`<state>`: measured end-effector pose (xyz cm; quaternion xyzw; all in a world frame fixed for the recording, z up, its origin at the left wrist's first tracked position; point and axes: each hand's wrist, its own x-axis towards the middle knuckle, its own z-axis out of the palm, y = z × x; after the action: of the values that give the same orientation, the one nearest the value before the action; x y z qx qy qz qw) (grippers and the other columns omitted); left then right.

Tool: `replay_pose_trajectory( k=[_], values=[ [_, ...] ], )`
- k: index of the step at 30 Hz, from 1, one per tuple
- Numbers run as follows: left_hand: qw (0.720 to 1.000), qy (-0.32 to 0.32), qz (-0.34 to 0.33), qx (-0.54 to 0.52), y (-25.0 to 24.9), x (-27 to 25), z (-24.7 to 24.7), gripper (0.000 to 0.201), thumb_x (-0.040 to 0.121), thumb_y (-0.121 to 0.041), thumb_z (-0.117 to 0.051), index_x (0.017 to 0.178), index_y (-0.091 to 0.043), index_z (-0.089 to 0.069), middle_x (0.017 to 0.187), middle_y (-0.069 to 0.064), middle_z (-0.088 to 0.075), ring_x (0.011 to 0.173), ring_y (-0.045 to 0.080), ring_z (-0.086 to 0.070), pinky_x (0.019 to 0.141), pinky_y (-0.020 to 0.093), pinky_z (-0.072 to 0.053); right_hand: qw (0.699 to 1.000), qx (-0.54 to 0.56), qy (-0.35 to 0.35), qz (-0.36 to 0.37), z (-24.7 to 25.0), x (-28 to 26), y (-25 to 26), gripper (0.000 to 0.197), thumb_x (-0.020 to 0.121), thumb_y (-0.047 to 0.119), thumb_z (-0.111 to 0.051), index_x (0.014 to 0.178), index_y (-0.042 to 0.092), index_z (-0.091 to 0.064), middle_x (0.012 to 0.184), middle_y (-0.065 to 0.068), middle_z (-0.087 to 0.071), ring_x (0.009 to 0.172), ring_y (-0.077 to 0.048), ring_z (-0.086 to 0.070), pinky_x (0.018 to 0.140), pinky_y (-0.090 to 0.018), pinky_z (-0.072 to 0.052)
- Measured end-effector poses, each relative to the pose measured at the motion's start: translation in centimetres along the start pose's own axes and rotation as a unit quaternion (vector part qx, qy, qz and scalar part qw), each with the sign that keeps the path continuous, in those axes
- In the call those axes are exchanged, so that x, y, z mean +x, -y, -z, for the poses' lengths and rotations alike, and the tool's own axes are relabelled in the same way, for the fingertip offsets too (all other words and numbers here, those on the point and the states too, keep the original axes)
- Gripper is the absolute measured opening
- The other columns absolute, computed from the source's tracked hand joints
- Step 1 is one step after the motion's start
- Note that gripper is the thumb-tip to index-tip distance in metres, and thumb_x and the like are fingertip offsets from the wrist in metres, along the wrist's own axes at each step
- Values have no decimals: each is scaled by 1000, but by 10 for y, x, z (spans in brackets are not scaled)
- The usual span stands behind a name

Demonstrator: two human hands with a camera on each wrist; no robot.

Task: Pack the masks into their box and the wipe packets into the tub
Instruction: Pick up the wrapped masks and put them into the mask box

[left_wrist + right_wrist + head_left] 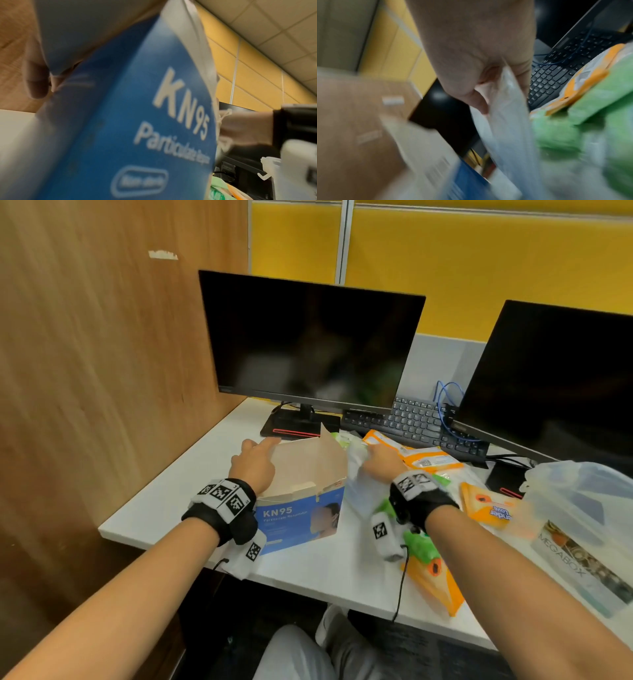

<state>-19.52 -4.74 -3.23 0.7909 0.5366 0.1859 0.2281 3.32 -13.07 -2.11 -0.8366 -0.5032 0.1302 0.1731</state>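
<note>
A: Fingers (479, 100) first. Right ones curled, pinching the top edge of a clear mask sleeve (510, 121); right hand (380, 462) sits at 3 o'clock of the KN95 box (301, 508), sleeve hanging just beside its right wall.

B: Left side?

A: Left hand (255, 462) at 9 o'clock of the box, forefinger stretched along the far-left rim. Whether the other fingers grip the wall, cannot tell; the left wrist view is a blur of blue carton. Box stands open, flap up at 12 o'clock.

B: Anything inside it yet?

A: Pale interior only, contents unclear. Wipe packets: orange ones (486, 508) at 3 o'clock of the right wrist, green one (419, 546) under it, another orange (414, 453) toward the keyboard (411, 422). Tub (582, 515) far right on the desk (164, 494), nothing visible in it.

B: Risks?

A: My read: the sleeve is limp and held by one edge, so its lower end could catch the right wall and fold instead of dropping in. Box is light; a snag could tip it toward 9 o'clock if the left hand only rests there. Right forearm crosses the green packet near the desk's front edge, and a sweep could push it off.
</note>
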Motion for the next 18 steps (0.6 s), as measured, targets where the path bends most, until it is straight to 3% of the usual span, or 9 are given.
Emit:
replay_pose_trajectory(
  k=[1,3,5,10,16,18],
  values=[
    [1000,-2,0,-7,1,1,-1,55,95,-6,-26,139,-38,-37,135,12,-36,117,40,-46,102,47,-43,994,102,-44,-11,17,1,2,28,86,13,-56,112,4,-61,110,-14,-64,102,-31,-61,83,-33,-49],
    [1000,-8,-1,-11,3,4,-4,55,95,-6,-25,138,-38,-38,134,12,-36,116,40,-46,102,47,-43,942,318,-110,-16,48,-4,7,27,83,8,-57,109,6,-60,105,-12,-66,93,-29,-63,76,-36,-54],
    [1000,-17,3,-17,6,7,-6,55,95,-6,-25,138,-38,-39,133,12,-37,117,40,-46,103,46,-42,882,460,-104,0,68,-12,15,21,85,4,-54,106,8,-59,93,-9,-64,79,-23,-61,61,-28,-50],
    [999,-33,0,-27,7,13,-11,54,95,-6,-25,137,-36,-42,135,12,-38,120,40,-43,105,46,-37,805,586,-80,38,79,-22,27,15,91,7,-50,99,17,-59,97,-6,-64,85,-21,-63,72,-32,-51],
    [996,-15,10,-93,3,10,-7,54,95,0,-24,135,-28,-48,133,14,-36,121,38,-43,109,42,-36,695,717,-27,45,61,-22,40,33,98,18,-48,130,7,-51,119,-14,-64,99,-24,-66,79,-35,-55],
    [994,-5,-6,-108,-4,6,-3,54,93,4,-27,136,-20,-49,132,18,-39,120,38,-46,108,38,-34,710,700,-10,75,54,-26,52,31,99,17,-47,129,8,-51,118,-12,-65,99,-21,-66,80,-31,-55]
  ],
)
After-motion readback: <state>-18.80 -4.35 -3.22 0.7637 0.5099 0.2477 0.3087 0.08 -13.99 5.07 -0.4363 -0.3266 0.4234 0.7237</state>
